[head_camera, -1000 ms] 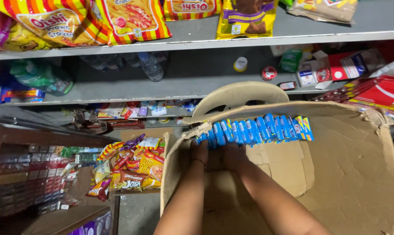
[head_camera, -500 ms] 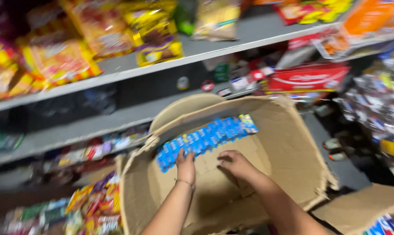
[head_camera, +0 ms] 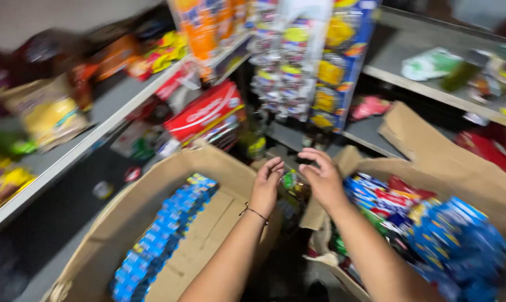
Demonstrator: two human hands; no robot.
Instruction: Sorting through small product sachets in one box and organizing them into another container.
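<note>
Blue snack packets point(head_camera: 162, 235) lie in a long row inside the big open brown cardboard box point(head_camera: 205, 162), along its left wall. Take that box as your landmark. Your left hand point(head_camera: 265, 182) hangs above the box's right rim, fingers loosely curled, palm turned right, holding nothing; a thin dark cord bracelet point(head_camera: 255, 212) circles its wrist. Your right hand point(head_camera: 321, 178) floats just right of the box, near the left hand but apart from it, fingers spread and bent, also holding nothing.

Right of the box stands a second brown cardboard box point(head_camera: 431, 162), filled with mixed packets in blue, red and white point(head_camera: 426, 223). Your right forearm crosses over its near-left edge.

Left of and above the landmark box runs a grey shelf point(head_camera: 96, 128) carrying blurred snack bags in yellow, orange and brown. Behind the box sits a red carton point(head_camera: 205, 112). Beyond it, past your hands, hang strips of small yellow and blue sachets point(head_camera: 314, 67). The whole view is smeared, so small details cannot be told.
</note>
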